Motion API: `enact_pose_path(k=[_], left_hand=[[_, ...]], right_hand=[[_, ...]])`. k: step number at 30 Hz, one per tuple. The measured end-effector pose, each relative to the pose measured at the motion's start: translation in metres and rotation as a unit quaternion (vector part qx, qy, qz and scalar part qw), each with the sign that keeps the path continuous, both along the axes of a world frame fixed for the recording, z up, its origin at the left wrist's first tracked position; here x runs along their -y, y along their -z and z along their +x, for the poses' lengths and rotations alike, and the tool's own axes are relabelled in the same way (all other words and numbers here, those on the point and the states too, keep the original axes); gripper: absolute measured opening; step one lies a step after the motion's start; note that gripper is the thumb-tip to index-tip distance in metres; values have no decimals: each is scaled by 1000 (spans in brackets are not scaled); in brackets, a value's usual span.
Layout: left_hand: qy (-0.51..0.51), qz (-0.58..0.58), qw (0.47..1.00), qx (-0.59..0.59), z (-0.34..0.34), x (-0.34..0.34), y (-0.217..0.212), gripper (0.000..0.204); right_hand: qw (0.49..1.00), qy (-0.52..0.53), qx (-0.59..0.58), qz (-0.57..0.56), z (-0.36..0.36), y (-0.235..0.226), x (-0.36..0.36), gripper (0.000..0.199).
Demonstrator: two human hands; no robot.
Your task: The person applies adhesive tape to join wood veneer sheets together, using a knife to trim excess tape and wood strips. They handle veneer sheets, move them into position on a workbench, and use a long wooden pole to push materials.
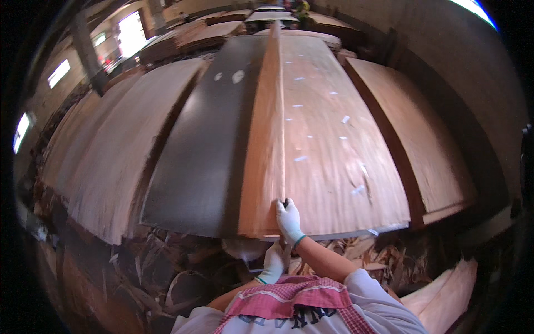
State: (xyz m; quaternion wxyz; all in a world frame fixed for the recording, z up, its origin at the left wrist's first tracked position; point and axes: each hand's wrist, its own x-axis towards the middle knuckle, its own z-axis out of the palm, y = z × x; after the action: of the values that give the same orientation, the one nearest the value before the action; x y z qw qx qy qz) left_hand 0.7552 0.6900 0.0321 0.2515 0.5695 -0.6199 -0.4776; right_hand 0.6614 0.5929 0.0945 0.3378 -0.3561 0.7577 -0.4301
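White-gloved right hand [288, 218], head view: fingers look clenched round a small dark item [286, 202], type unclear, at the near end of the long pale edge [282, 128]. Left hand [272, 263] just below, fingers partly hidden, can't tell if gripping. Veneer [339, 150] lies right of the bare dark panel [203, 150], brown strip [261, 167] between. My read: mid-job, sheet in place, strip not yet dealt with

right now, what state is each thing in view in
Wood sheet, ridged up lengthwise, pale bits on its right part
Right hand, gloved, closed at the sheet's raised edge
Left hand, gloved, below the right, grip unclear
Dark surface, smooth, two pale spots
Right wood stack, piled flat
Wood scraps, loose, scattered
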Motion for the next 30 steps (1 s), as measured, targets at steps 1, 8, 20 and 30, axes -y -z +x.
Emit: enact_pose_path(k=[1, 8, 20, 30], left_hand=[[1, -20, 997, -78, -31, -7, 12, 32], [344, 78, 886, -300, -215, -48, -98, 51], [179, 438, 796, -378, -320, -46, 0, 45], [247, 512, 743, -354, -615, -71, 40, 48]], right_hand=[[1000, -2, -3, -19, -28, 5, -11, 31], [983, 20, 92, -157, -285, -31, -76, 27], [991, 78, -11, -108, -725, -129, -183, 34], [990, 123, -14, -71, -983, -180, -264, 21]])
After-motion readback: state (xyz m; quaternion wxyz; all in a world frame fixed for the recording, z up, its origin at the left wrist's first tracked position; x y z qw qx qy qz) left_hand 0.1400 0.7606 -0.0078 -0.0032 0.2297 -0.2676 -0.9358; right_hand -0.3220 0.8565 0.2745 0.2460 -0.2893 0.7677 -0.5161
